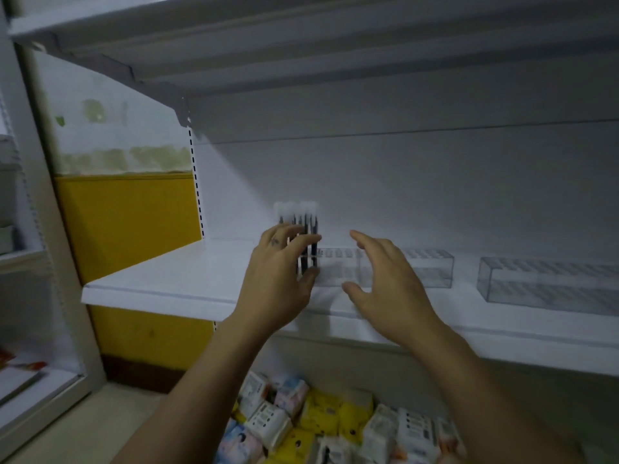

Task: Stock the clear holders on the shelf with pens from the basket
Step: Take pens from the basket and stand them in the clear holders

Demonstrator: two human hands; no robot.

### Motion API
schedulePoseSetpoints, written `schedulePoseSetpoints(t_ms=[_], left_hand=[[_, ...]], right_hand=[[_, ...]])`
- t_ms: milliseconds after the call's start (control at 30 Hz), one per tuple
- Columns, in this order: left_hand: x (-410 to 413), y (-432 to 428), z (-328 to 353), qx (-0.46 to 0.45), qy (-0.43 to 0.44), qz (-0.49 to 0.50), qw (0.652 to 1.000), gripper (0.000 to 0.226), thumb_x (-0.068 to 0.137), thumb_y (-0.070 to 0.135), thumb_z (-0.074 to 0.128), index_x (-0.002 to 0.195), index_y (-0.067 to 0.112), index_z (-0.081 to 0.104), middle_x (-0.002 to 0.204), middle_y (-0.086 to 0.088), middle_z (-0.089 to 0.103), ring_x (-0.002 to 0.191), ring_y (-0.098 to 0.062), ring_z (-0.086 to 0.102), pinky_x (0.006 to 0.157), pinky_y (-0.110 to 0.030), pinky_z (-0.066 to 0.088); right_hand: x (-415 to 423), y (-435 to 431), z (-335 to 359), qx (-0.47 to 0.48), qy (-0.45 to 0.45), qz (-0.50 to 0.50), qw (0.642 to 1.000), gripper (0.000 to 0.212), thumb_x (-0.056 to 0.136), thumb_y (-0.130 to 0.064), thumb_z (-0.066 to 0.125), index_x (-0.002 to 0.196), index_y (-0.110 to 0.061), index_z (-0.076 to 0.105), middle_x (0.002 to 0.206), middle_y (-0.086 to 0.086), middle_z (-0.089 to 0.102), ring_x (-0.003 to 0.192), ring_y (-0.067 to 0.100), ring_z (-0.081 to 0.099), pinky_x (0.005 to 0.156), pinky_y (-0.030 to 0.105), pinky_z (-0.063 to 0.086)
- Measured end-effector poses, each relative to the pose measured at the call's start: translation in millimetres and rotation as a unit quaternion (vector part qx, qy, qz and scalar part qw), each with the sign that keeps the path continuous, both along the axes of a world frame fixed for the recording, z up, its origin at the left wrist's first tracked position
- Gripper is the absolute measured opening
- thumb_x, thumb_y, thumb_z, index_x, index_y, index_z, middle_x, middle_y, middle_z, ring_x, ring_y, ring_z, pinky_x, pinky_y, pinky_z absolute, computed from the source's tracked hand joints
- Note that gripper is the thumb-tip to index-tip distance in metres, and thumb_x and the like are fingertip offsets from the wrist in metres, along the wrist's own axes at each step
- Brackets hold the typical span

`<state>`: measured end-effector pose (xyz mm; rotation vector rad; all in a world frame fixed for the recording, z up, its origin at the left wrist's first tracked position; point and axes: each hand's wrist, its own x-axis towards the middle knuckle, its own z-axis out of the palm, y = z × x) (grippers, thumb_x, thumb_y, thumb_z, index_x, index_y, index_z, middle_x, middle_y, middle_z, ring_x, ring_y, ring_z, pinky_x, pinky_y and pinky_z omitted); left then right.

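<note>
Several black pens with white caps (301, 219) stand upright in the left end of a long clear holder (432, 269) on the white shelf (160, 279). My left hand (278, 283) is at that end. Its fingers reach across the front of the pens and its thumb lies low against the holder's front. I cannot see any finger wrapped behind the pens. My right hand (385, 279) hovers spread in front of the holder's middle and holds nothing. A second clear holder (549, 283) stands to the right with no pens in it. The frame is blurred.
Another white shelf (301, 45) hangs overhead, close above. Under the shelf lies a heap of small white, yellow and blue packets (318, 426). A yellow wall panel (127, 222) and a neighbouring shelf unit (30, 380) are on the left.
</note>
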<state>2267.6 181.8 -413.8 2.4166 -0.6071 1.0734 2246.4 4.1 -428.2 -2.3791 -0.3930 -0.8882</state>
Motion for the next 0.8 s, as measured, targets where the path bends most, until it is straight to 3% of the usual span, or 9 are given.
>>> schedulePoseSetpoints(t_ms=[233, 433, 533, 700, 800], left_hand=[[-54, -34, -47, 0.012, -0.025, -0.055, 0.998, 0.036, 0.083, 0.024, 0.071, 0.118, 0.018, 0.064, 0.116, -0.004, 0.061, 0.112, -0.027, 0.048, 0.093, -0.040, 0.042], [-91, -68, -133, 0.005, 0.045, -0.116, 0.992, 0.028, 0.086, 0.025, 0.067, 0.114, 0.020, 0.063, 0.104, -0.003, 0.057, 0.100, -0.023, 0.047, 0.084, -0.035, 0.042], [-99, -81, -188, 0.015, 0.119, -0.130, 0.984, 0.030, 0.087, 0.027, 0.065, 0.116, 0.022, 0.061, 0.108, -0.002, 0.057, 0.103, -0.022, 0.047, 0.086, -0.033, 0.041], [-110, -106, -275, 0.055, 0.272, -0.120, 0.953, 0.038, 0.087, 0.034, 0.064, 0.123, 0.024, 0.057, 0.119, 0.000, 0.058, 0.114, -0.023, 0.046, 0.090, -0.033, 0.038], [-114, -120, -322, 0.077, 0.378, -0.117, 0.915, 0.042, 0.088, 0.035, 0.063, 0.127, 0.024, 0.053, 0.126, -0.002, 0.055, 0.121, -0.023, 0.043, 0.096, -0.038, 0.041]], right_hand=[[-65, -28, -34, -0.021, -0.015, -0.051, 0.998, 0.058, 0.088, -0.029, 0.066, 0.140, -0.032, 0.042, 0.137, -0.008, 0.044, 0.126, 0.013, 0.038, 0.104, 0.028, 0.032], [-113, -54, -112, 0.015, 0.011, -0.076, 0.997, 0.039, 0.084, -0.021, 0.070, 0.121, -0.023, 0.060, 0.111, -0.005, 0.056, 0.099, 0.013, 0.055, 0.084, 0.031, 0.048], [-126, -69, -169, 0.002, 0.083, -0.104, 0.991, 0.035, 0.084, -0.024, 0.070, 0.118, -0.023, 0.062, 0.106, -0.008, 0.055, 0.095, 0.010, 0.054, 0.079, 0.023, 0.042], [-140, -93, -259, -0.023, 0.266, -0.127, 0.955, 0.038, 0.087, -0.030, 0.067, 0.123, -0.027, 0.056, 0.120, -0.005, 0.052, 0.109, 0.017, 0.055, 0.084, 0.030, 0.046], [-144, -105, -303, -0.037, 0.363, -0.139, 0.921, 0.041, 0.088, -0.034, 0.065, 0.126, -0.026, 0.054, 0.124, 0.000, 0.051, 0.105, 0.020, 0.056, 0.083, 0.033, 0.048]])
